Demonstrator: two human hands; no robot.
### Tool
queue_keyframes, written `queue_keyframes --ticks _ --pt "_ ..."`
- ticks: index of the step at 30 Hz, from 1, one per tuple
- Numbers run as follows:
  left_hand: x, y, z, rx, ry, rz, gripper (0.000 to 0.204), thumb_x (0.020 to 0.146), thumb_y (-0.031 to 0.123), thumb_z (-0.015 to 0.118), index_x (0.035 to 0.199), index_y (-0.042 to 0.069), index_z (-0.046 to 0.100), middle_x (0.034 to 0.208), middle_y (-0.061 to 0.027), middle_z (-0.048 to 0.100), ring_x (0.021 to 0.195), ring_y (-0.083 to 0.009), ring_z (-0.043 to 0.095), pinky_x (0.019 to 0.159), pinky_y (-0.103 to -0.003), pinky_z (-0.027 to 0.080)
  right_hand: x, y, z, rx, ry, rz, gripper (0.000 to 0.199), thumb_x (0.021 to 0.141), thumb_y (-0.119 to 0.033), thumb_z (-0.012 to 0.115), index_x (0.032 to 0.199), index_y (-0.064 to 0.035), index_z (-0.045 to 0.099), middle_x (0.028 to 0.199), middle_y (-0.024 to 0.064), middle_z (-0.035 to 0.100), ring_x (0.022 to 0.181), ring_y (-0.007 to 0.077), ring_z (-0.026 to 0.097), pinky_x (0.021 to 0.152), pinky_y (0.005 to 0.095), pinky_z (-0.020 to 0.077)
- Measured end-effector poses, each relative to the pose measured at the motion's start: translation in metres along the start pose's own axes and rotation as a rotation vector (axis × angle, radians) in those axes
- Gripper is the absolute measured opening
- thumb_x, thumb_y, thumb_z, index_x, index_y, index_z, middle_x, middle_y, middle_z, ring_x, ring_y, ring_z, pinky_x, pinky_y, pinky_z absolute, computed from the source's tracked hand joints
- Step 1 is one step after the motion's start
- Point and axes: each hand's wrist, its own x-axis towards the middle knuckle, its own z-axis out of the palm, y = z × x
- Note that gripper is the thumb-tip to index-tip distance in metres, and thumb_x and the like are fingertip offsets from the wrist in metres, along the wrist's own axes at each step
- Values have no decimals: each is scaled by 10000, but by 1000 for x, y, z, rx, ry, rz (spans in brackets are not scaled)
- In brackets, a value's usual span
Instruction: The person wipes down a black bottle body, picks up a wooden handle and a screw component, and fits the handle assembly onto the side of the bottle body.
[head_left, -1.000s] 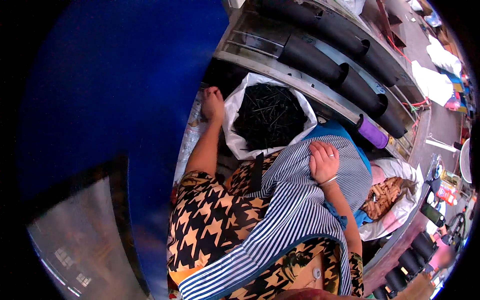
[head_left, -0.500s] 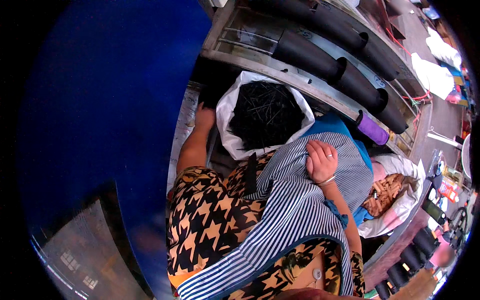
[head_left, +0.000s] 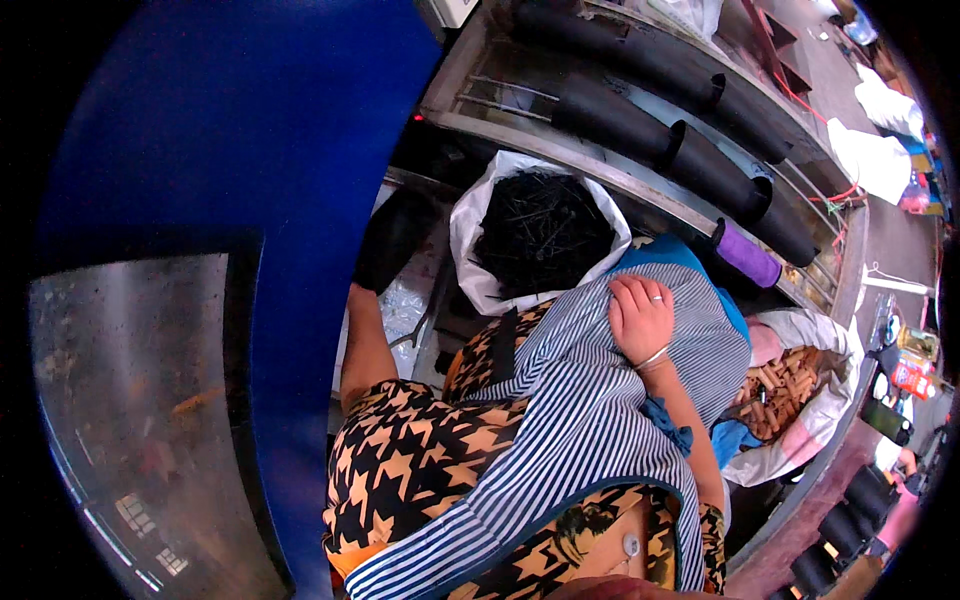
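My left hand (head_left: 362, 298) reaches down beside the blue panel and holds a black, tapered tube-like piece (head_left: 396, 238) by its lower end. Its fingers are mostly hidden by that piece. My right hand (head_left: 641, 318), wearing a ring, lies flat and empty on the striped apron (head_left: 560, 410) over my lap. Between my arms, a white sack (head_left: 480, 275) stands with its mouth rolled back, full of thin black sticks or strips (head_left: 545, 225).
A large blue panel (head_left: 330, 120) with a window (head_left: 150, 400) rises close on my left. Ahead, a metal-framed rack (head_left: 660, 180) carries several black tapered cylinders (head_left: 610, 115) and a purple one (head_left: 748, 258). A sack of small brown pieces (head_left: 780, 390) stands at my right.
My left hand has drawn back toward me and to the left, bringing the black tapered piece along. More of the window shows at the left. My right hand stays on the apron.
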Motion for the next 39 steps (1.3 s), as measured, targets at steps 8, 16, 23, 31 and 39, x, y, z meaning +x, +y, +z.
queue_keyframes --ticks 8,16,23,31,39 --pt "-63 -66 125 -57 -689 -121 589 916 491 598 1270 21 561 1253 -113 608 1091 -295 609 926 -432 513 59 -58 -44 219 -27 -55 595 741 -347 729 1288 -172 573 1363 6 538 1359 304 364 1118 548 225" --pt "-217 -94 155 -213 -738 -220 566 908 533 589 1216 58 593 1208 -79 636 1049 -246 628 888 -383 526 40 -49 -31 351 81 543 718 739 -343 770 1333 -39 505 1289 142 573 1299 376 411 1130 502 235" --pt "-221 -96 148 -109 -614 -289 544 910 550 561 1234 115 592 1203 -41 631 1008 -230 625 775 -357 524 43 -49 -14 304 173 538 678 743 -275 776 1315 -27 511 1104 170 652 1202 391 490 1123 460 258" --pt "-197 -123 127 -222 -596 -423 520 941 491 531 1253 77 575 1264 -78 617 1131 -256 607 953 -396 516 66 -51 -27 376 -141 476 569 706 -296 792 1158 -27 574 1048 124 647 908 328 608 1015 452 317" --pt "-121 -177 119 -368 -804 -543 437 961 417 522 1239 86 586 1233 -94 634 1099 -290 628 952 -447 526 62 -85 -36 207 -181 337 903 679 -348 804 1466 -201 385 1331 52 547 1324 388 363 1095 575 240"
